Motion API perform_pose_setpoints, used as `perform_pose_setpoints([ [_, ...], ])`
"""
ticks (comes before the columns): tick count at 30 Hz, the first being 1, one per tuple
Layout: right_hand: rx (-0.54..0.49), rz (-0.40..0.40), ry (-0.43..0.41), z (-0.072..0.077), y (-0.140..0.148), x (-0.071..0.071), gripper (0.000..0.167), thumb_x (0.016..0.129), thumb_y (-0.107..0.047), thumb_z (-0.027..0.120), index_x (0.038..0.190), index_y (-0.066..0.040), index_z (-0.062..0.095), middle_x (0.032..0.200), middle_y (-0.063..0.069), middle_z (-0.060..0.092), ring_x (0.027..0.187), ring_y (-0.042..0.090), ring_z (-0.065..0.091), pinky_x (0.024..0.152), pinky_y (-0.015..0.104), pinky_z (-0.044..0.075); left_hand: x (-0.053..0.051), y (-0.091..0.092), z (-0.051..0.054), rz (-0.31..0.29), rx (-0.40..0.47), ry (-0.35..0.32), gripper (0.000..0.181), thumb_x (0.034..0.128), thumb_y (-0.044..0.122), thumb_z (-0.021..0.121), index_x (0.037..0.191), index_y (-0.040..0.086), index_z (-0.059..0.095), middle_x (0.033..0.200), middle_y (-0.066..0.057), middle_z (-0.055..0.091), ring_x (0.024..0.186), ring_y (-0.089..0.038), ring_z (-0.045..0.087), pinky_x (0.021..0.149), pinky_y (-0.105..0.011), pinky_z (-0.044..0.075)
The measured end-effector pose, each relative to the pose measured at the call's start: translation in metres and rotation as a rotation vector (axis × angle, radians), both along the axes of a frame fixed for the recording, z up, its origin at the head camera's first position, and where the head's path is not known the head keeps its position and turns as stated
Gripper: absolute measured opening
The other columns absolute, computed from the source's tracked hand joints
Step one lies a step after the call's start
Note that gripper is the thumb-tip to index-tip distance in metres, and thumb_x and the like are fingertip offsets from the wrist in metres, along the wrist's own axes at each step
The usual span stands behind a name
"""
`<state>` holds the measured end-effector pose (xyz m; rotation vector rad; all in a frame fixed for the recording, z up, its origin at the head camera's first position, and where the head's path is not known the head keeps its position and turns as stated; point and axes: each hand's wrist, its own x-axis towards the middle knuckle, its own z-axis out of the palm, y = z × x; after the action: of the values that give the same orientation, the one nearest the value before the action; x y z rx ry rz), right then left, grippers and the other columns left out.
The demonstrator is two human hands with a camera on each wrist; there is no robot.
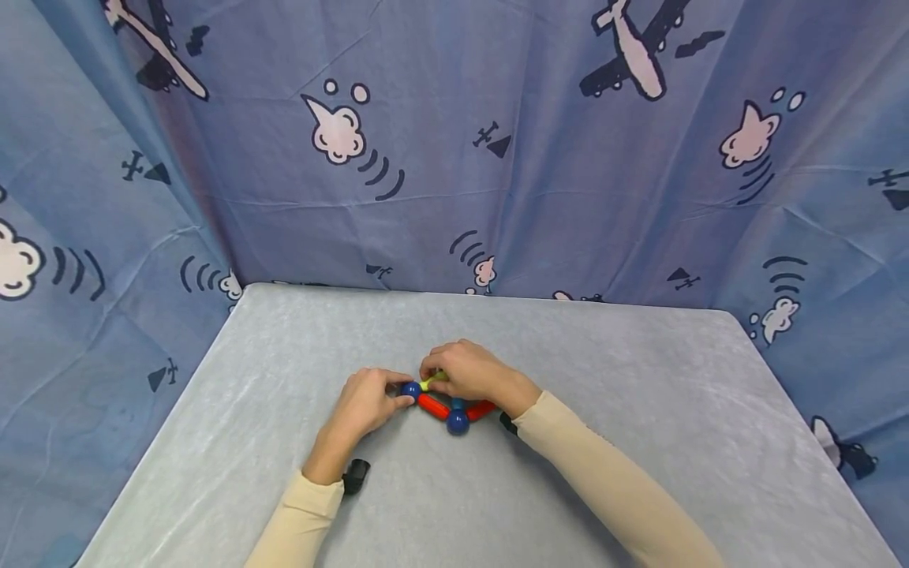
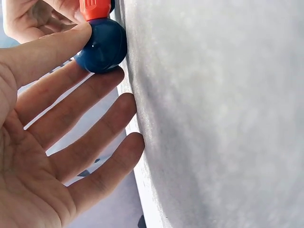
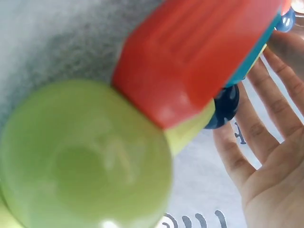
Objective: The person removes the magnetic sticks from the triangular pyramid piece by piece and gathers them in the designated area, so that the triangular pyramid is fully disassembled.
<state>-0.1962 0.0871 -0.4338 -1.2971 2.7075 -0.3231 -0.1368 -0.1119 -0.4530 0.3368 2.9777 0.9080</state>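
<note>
Fabric point(image 1: 426, 181) in blue, printed with planes and puffs of cloud, hangs behind and to both sides of a pale table point(image 1: 639, 371). Cream sleeves point(image 1: 604, 485) reach in from the near side. Around the middle of the table, between and under the hands, is a toy frame point(image 1: 446, 414) of coloured rods and balls.

The left hand point(image 1: 365, 402) pinches a blue ball point(image 1: 412, 389) at the frame's left corner, thumb on one side and fingertips on the other, its lower fingers spread. The right hand point(image 1: 470, 372) holds a yellow rod point(image 1: 426, 386) that points at that ball; whether the two touch is hard to tell.

Below the right wrist sits a black box point(image 1: 508, 423), partly hidden. Two red rods point(image 1: 433, 406) slope to a front ball point(image 1: 458, 422), also blue, with a teal rod point(image 1: 457, 403) behind it. The right wrist view shows a green ball point(image 3: 90, 156) beside a red rod.
</note>
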Motion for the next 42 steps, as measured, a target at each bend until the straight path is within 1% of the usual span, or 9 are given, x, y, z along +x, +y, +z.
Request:
perform_pose_setpoints([
  [5, -0.023, 0.008, 0.006, -0.004, 0.002, -0.001, 0.010, 0.091, -0.025, 0.073, 0.100, -0.020, 0.076, 0.097, -0.006, 0.073, 0.082, 0.010, 0.064, 0.086, 0.030, 0.054, 0.000, 0.000, 0.002, 0.016, 0.002, -0.014, 0.029, 0.0796, 0.026, 0.084, 0.107, 0.019, 0.079, 0.103, -0.002, 0.078, 0.088, -0.018, 0.069, 0.075, -0.034, 0.052],
  [11, -0.050, -0.010, -0.002, -0.006, 0.005, -0.001, 0.010, 0.091, -0.024, 0.073, 0.099, -0.020, 0.076, 0.097, -0.007, 0.073, 0.082, 0.010, 0.064, 0.085, 0.030, 0.054, 0.000, -0.001, 0.002, 0.023, 0.008, -0.023, 0.030, 0.0792, 0.027, 0.085, 0.108, 0.020, 0.079, 0.105, -0.002, 0.077, 0.090, -0.019, 0.070, 0.075, -0.034, 0.052],
  [18, -0.049, -0.024, 0.005, -0.006, 0.005, -0.002, 0.008, 0.091, -0.024, 0.073, 0.098, -0.021, 0.076, 0.095, -0.008, 0.073, 0.082, 0.009, 0.063, 0.085, 0.030, 0.054, -0.001, -0.001, 0.003, 0.024, 0.018, -0.026, 0.031, 0.0788, 0.028, 0.085, 0.108, 0.020, 0.079, 0.104, -0.001, 0.077, 0.086, -0.015, 0.068, 0.072, -0.032, 0.051],
  [21, -0.058, -0.028, 0.009, -0.007, 0.006, -0.003, 0.007, 0.091, -0.024, 0.073, 0.097, -0.022, 0.076, 0.095, -0.008, 0.073, 0.083, 0.009, 0.064, 0.084, 0.029, 0.054, -0.001, -0.001, 0.003, 0.027, 0.025, -0.029, 0.030, 0.0785, 0.027, 0.085, 0.107, 0.019, 0.079, 0.104, -0.001, 0.077, 0.087, -0.015, 0.068, 0.074, -0.034, 0.052],
  [25, -0.062, -0.034, 0.004, -0.008, 0.007, -0.005, 0.007, 0.092, -0.025, 0.072, 0.097, -0.022, 0.075, 0.094, -0.009, 0.073, 0.081, 0.008, 0.063, 0.082, 0.028, 0.054, -0.002, -0.001, 0.003, 0.033, 0.030, -0.023, 0.030, 0.0780, 0.027, 0.085, 0.107, 0.018, 0.079, 0.104, 0.000, 0.077, 0.093, -0.018, 0.070, 0.080, -0.037, 0.053],
  [28, -0.058, -0.034, 0.017, -0.008, 0.008, -0.005, 0.008, 0.093, -0.026, 0.071, 0.098, -0.022, 0.075, 0.095, -0.009, 0.072, 0.083, 0.007, 0.062, 0.083, 0.028, 0.054, -0.003, 0.000, 0.003, 0.033, 0.029, -0.025, 0.031, 0.0780, 0.027, 0.085, 0.107, 0.018, 0.079, 0.104, 0.000, 0.077, 0.092, -0.017, 0.070, 0.079, -0.036, 0.053],
  [32, -0.075, -0.011, 0.067, -0.008, 0.011, 0.002, 0.010, 0.091, -0.027, 0.073, 0.099, -0.021, 0.075, 0.100, -0.007, 0.070, 0.091, 0.011, 0.063, 0.088, 0.031, 0.054, -0.001, -0.001, 0.002, 0.029, 0.032, -0.047, 0.030, 0.0783, 0.027, 0.085, 0.107, 0.019, 0.079, 0.103, 0.000, 0.077, 0.087, -0.014, 0.068, 0.074, -0.033, 0.052],
  [35, -0.102, 0.009, 0.084, -0.007, 0.013, 0.011, 0.013, 0.090, -0.028, 0.075, 0.100, -0.020, 0.075, 0.103, -0.005, 0.069, 0.095, 0.013, 0.064, 0.089, 0.033, 0.053, 0.001, -0.001, 0.000, 0.032, 0.030, -0.054, 0.029, 0.0782, 0.027, 0.085, 0.106, 0.020, 0.079, 0.102, 0.000, 0.077, 0.088, -0.016, 0.069, 0.075, -0.034, 0.053],
  [42, -0.137, 0.038, 0.046, -0.005, 0.014, 0.026, 0.016, 0.092, -0.029, 0.073, 0.105, -0.021, 0.075, 0.101, -0.008, 0.072, 0.095, 0.010, 0.066, 0.091, 0.032, 0.052, 0.002, -0.002, -0.001, 0.046, 0.036, -0.059, 0.032, 0.0785, 0.030, 0.085, 0.109, 0.021, 0.079, 0.104, 0.000, 0.078, 0.096, -0.022, 0.071, 0.082, -0.039, 0.055],
])
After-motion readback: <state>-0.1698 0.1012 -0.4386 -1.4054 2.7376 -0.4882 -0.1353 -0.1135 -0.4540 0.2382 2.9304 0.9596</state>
